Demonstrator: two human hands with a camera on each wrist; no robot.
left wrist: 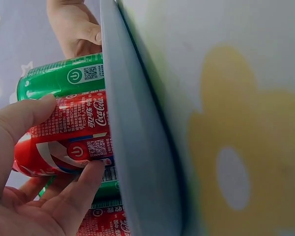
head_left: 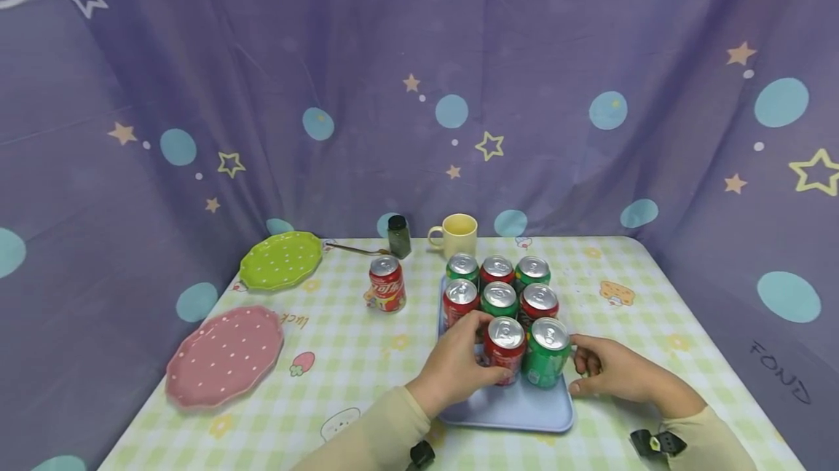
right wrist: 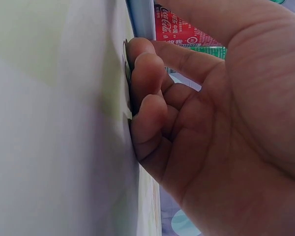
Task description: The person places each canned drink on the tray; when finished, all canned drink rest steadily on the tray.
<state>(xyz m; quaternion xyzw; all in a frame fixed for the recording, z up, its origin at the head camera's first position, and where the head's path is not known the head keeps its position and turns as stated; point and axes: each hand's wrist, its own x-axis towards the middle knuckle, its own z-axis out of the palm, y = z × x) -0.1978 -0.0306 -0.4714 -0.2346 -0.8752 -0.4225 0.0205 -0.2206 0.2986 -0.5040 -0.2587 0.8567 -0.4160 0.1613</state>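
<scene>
A light blue tray (head_left: 501, 413) holds several upright soda cans, red and green, packed in rows. My left hand (head_left: 462, 358) grips the front red Coca-Cola can (left wrist: 71, 130), thumb on one side and fingers on the other. The can stands on the tray against the front green can (head_left: 547, 354). Just right of that green can and the tray's edge is my right hand (head_left: 619, 376), its fingers loosely bent with nothing held. In the right wrist view its curled fingers (right wrist: 147, 73) lie close to the tablecloth.
Left of the tray stands a lone red can (head_left: 387, 285). Behind are a yellow mug (head_left: 459, 236), a dark-capped jar (head_left: 398, 238) and a thin-handled utensil (head_left: 357, 248). A green plate (head_left: 282, 260) and a pink plate (head_left: 226, 354) lie along the table's left side.
</scene>
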